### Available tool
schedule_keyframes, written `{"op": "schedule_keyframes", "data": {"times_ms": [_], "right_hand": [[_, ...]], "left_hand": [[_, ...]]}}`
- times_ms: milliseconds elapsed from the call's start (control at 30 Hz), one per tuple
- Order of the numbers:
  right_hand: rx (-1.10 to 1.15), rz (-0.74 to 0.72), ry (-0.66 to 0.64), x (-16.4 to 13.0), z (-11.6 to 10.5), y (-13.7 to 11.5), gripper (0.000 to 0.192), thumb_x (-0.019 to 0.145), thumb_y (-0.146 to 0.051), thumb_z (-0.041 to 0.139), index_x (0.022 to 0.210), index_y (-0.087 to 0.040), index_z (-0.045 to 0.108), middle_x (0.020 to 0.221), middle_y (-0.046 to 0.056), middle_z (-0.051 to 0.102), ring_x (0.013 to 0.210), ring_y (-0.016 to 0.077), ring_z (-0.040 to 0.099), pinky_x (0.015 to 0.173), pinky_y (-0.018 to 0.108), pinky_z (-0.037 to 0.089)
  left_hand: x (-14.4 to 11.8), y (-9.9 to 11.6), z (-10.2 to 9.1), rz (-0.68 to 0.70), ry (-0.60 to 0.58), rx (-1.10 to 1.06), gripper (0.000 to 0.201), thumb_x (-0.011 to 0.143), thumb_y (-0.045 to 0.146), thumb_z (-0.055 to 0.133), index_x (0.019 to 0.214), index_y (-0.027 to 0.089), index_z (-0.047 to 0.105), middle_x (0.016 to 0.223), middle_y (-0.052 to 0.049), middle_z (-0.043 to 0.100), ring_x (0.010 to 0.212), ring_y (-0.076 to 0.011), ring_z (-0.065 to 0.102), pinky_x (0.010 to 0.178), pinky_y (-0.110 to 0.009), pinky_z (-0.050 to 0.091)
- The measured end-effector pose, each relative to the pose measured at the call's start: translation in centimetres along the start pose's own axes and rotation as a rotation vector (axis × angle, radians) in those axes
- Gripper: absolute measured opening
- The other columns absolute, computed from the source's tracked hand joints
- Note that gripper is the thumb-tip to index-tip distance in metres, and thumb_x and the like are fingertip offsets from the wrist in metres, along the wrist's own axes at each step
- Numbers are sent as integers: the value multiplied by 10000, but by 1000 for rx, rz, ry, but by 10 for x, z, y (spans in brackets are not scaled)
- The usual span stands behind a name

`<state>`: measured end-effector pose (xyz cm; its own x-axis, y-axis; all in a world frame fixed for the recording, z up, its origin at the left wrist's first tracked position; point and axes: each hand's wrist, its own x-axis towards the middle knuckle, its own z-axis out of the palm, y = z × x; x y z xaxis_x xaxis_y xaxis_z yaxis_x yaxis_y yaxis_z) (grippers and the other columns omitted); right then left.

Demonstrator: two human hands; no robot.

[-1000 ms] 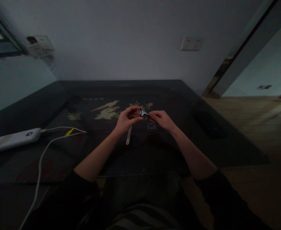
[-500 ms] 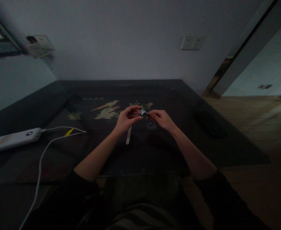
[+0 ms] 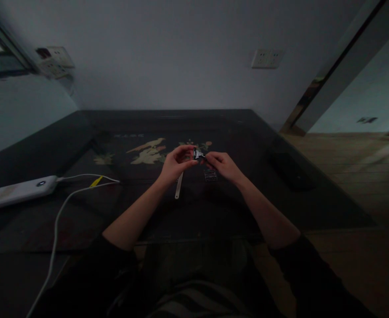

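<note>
Both hands meet above the middle of a dark glass-topped table (image 3: 234, 207). My left hand (image 3: 176, 164) and my right hand (image 3: 222, 164) pinch a small shiny metal piece (image 3: 198, 155) between their fingertips. A pale slim strip (image 3: 179, 186) hangs down from under my left hand toward the table. A small clear ridged part (image 3: 209, 175) lies on the table just below my right hand. The room is dim and the small piece shows little detail.
A white power bank (image 3: 17, 193) lies at the table's left edge, with white cables (image 3: 62, 207) running toward me. A dark flat object (image 3: 288, 170) rests at the right of the table. Wall sockets (image 3: 266, 58) sit on the back wall.
</note>
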<state>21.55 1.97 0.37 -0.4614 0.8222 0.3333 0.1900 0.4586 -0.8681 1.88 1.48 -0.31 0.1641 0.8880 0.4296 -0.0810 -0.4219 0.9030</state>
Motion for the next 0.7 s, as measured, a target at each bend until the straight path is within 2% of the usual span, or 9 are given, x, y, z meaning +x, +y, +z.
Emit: {"op": "schedule_keyframes", "data": {"times_ms": [267,700], "right_hand": [[-145,-46,13,0,-9,-4,567,872,-660,450,778,-143,661,572,-24,447,542,109,387,531,258,263],[-254,-99,10,-1,-17,-3,532,887,-623,461,777,-151,681,719,42,624,678,158,506,638,274,337]], "left_hand": [[-2,0,1,-21,-29,-10,431,602,231,825,959,170,591,916,-40,667,846,-138,644,769,-263,521],[0,-1,-1,-11,-97,62,433,602,267,824,938,168,569,912,-36,646,806,-129,623,722,-253,516]]}}
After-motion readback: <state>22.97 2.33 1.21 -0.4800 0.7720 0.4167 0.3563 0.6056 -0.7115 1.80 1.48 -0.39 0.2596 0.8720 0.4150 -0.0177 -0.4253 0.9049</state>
